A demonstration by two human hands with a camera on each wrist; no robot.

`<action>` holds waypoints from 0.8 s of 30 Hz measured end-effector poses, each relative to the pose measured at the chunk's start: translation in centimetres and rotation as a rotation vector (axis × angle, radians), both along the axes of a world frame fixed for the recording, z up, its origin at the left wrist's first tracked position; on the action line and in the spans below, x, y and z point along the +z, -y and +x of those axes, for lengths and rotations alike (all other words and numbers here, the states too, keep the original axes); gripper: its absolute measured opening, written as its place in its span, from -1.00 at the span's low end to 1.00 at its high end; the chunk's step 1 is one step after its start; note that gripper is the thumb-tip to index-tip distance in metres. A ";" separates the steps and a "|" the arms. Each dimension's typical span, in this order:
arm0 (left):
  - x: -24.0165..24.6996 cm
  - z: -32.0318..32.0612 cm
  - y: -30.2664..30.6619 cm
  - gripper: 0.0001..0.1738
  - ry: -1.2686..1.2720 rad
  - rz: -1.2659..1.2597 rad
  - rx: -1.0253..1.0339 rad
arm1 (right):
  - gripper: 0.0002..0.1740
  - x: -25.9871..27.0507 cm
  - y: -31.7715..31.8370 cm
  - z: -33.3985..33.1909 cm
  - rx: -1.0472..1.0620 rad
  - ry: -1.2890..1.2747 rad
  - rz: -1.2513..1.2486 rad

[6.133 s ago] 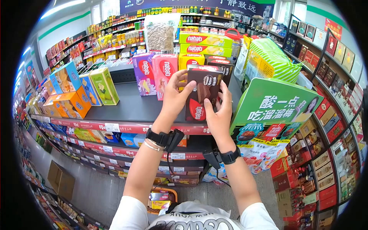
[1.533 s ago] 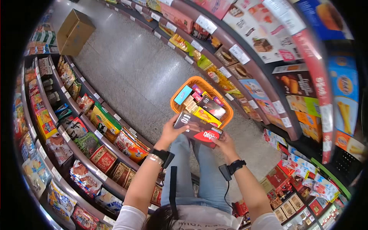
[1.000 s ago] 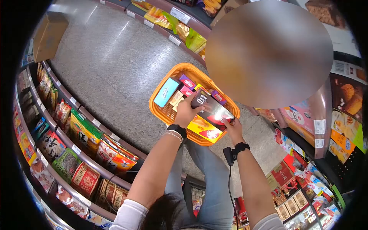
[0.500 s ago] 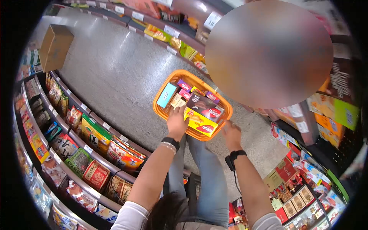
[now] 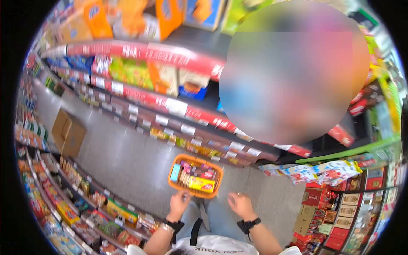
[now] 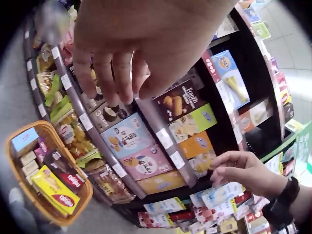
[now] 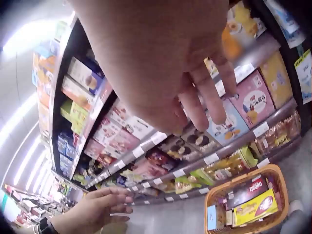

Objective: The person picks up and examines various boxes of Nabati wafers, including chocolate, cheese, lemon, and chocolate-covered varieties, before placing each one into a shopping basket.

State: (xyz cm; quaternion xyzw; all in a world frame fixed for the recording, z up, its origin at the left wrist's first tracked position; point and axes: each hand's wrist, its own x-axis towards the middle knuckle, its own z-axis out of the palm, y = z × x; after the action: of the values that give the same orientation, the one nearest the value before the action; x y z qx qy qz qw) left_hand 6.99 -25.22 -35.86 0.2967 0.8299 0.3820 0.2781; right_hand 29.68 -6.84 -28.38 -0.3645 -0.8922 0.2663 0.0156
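My left hand (image 5: 179, 203) is near the front left of an orange basket (image 5: 219, 180) on the floor, fingers loosely bent, holding nothing. To the basket's right hovers my right hand (image 5: 241, 205), its fingers relaxed and nothing in them. Inside the basket lie a yellow nabati wafer box (image 6: 54, 190) and a dark brown nabati wafer box (image 7: 246, 192) beside it. A light blue box (image 6: 24, 140) fills one end, with small pale boxes and purple packs around. Both wrist views show the hands up in front of the shelves, apart from the goods.
A long snack shelf (image 5: 176, 106) with boxed biscuits runs along the far side of the aisle. Low shelves (image 5: 89, 208) of bagged snacks stand at left, a cardboard box (image 5: 70, 131) on the floor beyond. Hanging bags (image 5: 327, 172) and red gift boxes (image 5: 314, 197) are at right.
Both hands brought the dark brown wafer box from the shelf to the basket and let go of it. They have since drawn back from the basket, while the head view has swung up toward the shelves.
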 end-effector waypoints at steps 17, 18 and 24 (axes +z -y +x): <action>23.5 10.4 -20.4 -0.82 -0.065 0.532 -0.449 | -0.86 18.2 -12.5 10.9 -0.273 -0.407 0.149; 26.4 11.6 -22.4 -0.82 -0.113 0.573 -0.498 | -0.85 20.2 -14.3 10.9 -0.247 -0.519 0.246; 39.7 16.5 -34.3 -0.77 -0.313 0.929 -0.555 | -0.76 34.2 -22.3 10.3 -0.290 -0.846 0.513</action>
State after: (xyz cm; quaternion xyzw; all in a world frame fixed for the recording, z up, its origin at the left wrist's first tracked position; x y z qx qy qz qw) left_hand 23.44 9.04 3.87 0.6482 0.4968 0.5712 0.0818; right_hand 39.99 15.41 5.83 -0.3292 -0.7849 0.1579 0.5006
